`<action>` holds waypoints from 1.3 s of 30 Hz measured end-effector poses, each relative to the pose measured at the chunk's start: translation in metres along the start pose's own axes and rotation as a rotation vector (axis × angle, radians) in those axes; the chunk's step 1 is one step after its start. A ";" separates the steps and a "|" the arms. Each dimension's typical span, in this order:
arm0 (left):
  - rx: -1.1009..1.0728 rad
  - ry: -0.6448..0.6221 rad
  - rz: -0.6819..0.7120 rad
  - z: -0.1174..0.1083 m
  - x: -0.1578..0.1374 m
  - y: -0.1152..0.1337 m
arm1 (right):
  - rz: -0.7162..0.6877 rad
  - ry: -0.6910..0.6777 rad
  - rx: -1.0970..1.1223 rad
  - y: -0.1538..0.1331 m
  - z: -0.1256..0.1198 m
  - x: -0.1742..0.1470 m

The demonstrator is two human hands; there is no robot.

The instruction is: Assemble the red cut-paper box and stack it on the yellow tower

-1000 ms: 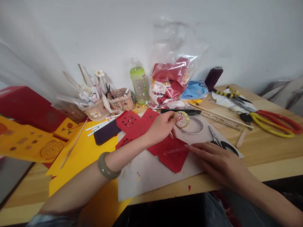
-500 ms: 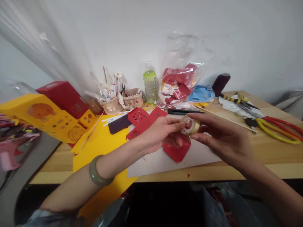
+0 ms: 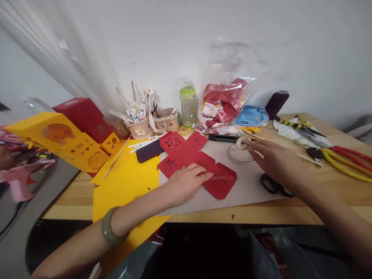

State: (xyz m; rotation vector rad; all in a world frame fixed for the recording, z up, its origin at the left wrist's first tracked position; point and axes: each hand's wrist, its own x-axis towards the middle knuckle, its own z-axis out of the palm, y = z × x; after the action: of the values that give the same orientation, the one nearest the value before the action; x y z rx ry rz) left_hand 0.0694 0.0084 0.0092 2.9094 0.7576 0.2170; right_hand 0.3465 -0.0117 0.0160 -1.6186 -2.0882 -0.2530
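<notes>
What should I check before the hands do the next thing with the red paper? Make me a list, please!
1. Red paper on the pale sheet: ok.
2. Left hand at the red paper: ok.
3. Right hand gripping the tape roll: cannot tell; its fingertips are at it.
4. Scissors off the red paper: ok, they're by the right forearm.
5. Loose bits tidied: not ok, a red scrap lies near the table's front edge.

Soft, dim light with blurry edges
</notes>
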 end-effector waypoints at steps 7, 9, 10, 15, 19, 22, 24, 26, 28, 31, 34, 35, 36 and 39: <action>0.206 -0.109 -0.003 0.013 -0.001 0.001 | -0.473 -0.183 -0.088 -0.034 0.009 -0.034; 0.195 -0.139 -0.008 0.013 0.000 0.000 | -0.529 -0.254 -0.036 -0.030 0.013 -0.036; 0.185 -0.149 -0.013 0.013 0.000 -0.001 | -0.540 -0.281 -0.013 -0.025 0.014 -0.037; 0.121 -0.183 -0.032 0.007 0.002 0.000 | -0.563 -0.356 0.070 -0.006 0.008 -0.037; 0.095 -0.195 -0.023 0.002 0.004 0.002 | -0.494 -0.352 0.042 -0.017 0.001 -0.035; 0.090 -0.195 -0.008 -0.001 0.005 0.003 | -0.479 -0.309 -0.105 -0.030 0.006 -0.031; 0.094 -0.190 0.001 -0.004 0.006 0.003 | -0.524 -0.286 -0.202 -0.032 0.010 -0.029; 0.082 -0.188 0.008 -0.005 0.006 0.002 | -0.580 -0.291 -0.231 -0.030 0.013 -0.027; 0.058 -0.192 0.017 -0.006 0.006 0.001 | -0.612 -0.316 -0.212 -0.027 0.012 -0.025; 0.044 -0.176 0.027 -0.006 0.006 0.000 | -0.612 -0.326 -0.240 -0.031 0.009 -0.024; 0.046 -0.133 0.043 -0.004 0.005 -0.002 | -0.613 -0.314 -0.301 -0.039 0.007 -0.024; 0.046 -0.115 0.062 -0.004 0.005 -0.004 | -0.612 -0.320 -0.296 -0.039 0.007 -0.025; 0.044 -0.100 0.088 -0.003 0.004 -0.006 | -0.607 -0.330 -0.271 -0.037 0.007 -0.026; 0.043 -0.069 0.177 -0.004 0.005 -0.014 | -0.525 -0.323 -0.126 -0.023 0.007 -0.030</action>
State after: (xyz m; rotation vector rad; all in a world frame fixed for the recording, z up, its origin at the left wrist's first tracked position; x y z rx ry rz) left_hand 0.0664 0.0238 0.0116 3.0082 0.4999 0.1170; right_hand 0.3280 -0.0412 -0.0007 -1.2058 -2.7797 -0.3160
